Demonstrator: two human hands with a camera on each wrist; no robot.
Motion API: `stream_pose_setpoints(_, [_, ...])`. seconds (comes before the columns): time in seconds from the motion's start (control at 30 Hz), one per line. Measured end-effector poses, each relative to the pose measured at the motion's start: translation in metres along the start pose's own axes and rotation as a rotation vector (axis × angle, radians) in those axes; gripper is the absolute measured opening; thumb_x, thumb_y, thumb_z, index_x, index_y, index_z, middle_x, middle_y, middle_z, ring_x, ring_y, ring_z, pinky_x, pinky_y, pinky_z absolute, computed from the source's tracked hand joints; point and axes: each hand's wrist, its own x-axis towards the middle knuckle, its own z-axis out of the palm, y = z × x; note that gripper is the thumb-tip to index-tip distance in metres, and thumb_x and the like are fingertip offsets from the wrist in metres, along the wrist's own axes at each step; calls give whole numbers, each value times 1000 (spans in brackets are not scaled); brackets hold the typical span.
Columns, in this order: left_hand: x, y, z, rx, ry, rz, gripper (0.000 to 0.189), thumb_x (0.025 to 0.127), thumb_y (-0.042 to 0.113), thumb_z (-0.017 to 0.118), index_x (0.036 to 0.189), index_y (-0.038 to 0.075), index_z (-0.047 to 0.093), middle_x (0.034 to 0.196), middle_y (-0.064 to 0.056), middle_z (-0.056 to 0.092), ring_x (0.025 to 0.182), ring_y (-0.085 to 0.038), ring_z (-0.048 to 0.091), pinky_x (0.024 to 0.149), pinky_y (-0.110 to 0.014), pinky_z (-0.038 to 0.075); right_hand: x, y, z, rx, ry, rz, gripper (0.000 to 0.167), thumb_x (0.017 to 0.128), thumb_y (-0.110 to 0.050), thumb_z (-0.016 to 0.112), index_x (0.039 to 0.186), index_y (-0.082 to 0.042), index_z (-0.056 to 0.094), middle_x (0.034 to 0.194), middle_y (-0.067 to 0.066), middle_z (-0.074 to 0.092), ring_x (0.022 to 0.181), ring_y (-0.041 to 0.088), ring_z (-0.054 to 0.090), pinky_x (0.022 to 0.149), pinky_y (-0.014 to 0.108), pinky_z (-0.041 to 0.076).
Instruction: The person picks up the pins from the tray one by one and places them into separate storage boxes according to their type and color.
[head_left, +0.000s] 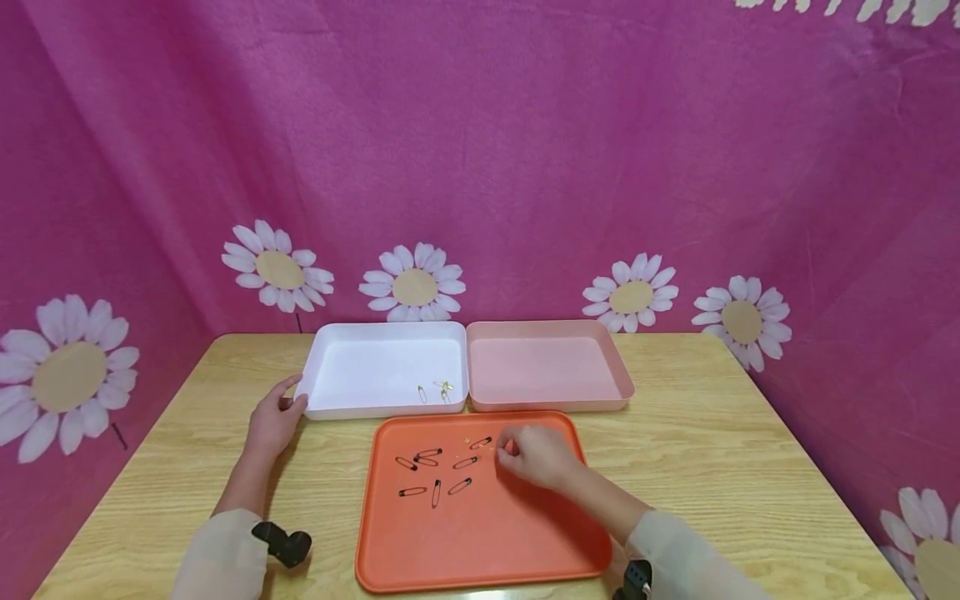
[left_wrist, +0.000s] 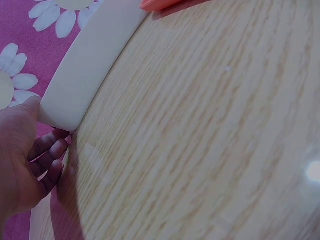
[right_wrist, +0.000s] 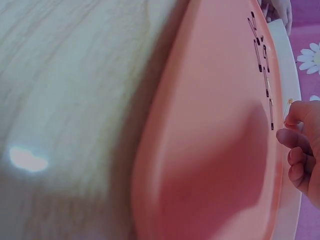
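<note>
On the left, my left hand (head_left: 273,422) grips the near left corner of a white tray (head_left: 375,412). The left wrist view shows the thumb at its edge and loosely curled fingers by its lower corner. Over the orange tray (head_left: 480,542), my right hand (head_left: 536,454) has thumb and index finger together. A small gold safety pin (right_wrist: 289,102) shows at those fingertips in the right wrist view. Several black safety pins (head_left: 412,492) lie spread on the orange tray, with tiny gold bits (head_left: 467,440) among them. Several gold safety pins (head_left: 422,394) lie in the white tray's right corner.
A pink tray (head_left: 547,367) stands right of the white one, their sides touching. Both stand behind the orange tray on a wooden table (head_left: 697,467). A magenta curtain (head_left: 480,167) with daisies hangs round the table's back and sides.
</note>
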Motion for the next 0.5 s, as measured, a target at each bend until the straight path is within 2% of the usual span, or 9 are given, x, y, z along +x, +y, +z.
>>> stream_pose_setpoints(0.23, [-1,0,0,-5,16,14,50,97,23,44,145,11,33,121,-27,49,108,-34,45,97,-48,35,7,-1,-8,-12,33,21,6,83,-23,64,83,-20,68,60,-13,54,54,0,44,49,19,34])
stream_pose_setpoints(0.5, [-1,-2,0,-2,27,32,50,97,23,44,144,10,35,118,-27,51,107,-34,46,96,-48,36,17,-2,-13,25,56,36,5,82,-22,63,81,-19,67,59,-13,53,53,1,44,49,19,35])
